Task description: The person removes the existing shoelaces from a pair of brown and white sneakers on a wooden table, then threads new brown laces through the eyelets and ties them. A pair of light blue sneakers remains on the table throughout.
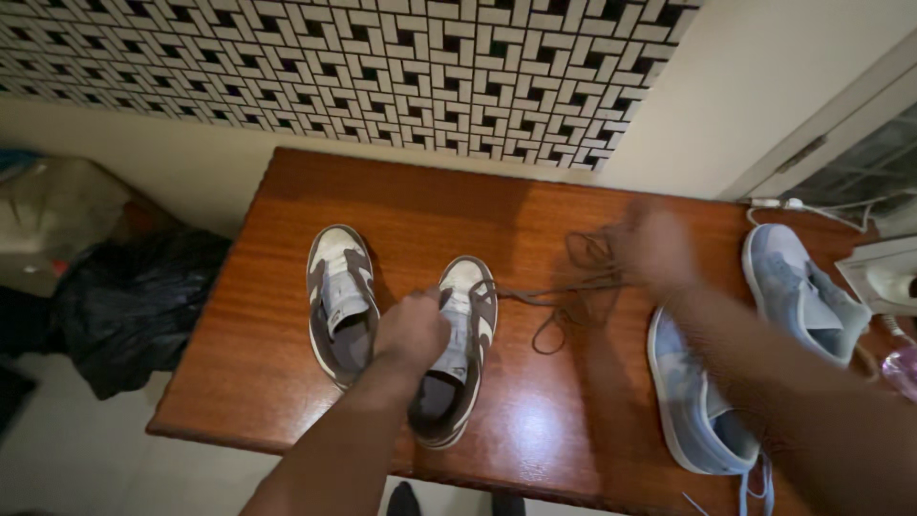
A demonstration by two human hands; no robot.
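Brown lace [564,287] runs rightward from the brown-and-white shoe [458,349] your left hand [413,330] pins to the wooden table [287,315]; your right hand [654,250], blurred, seems closed on the lace's far end, though you can't tell for sure

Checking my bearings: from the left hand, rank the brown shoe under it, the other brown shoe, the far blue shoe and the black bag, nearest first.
From the left hand:
1. Brown shoe, directly under it.
2. Other brown shoe, just left.
3. Black bag, on the floor, left.
4. Far blue shoe, table's right end.
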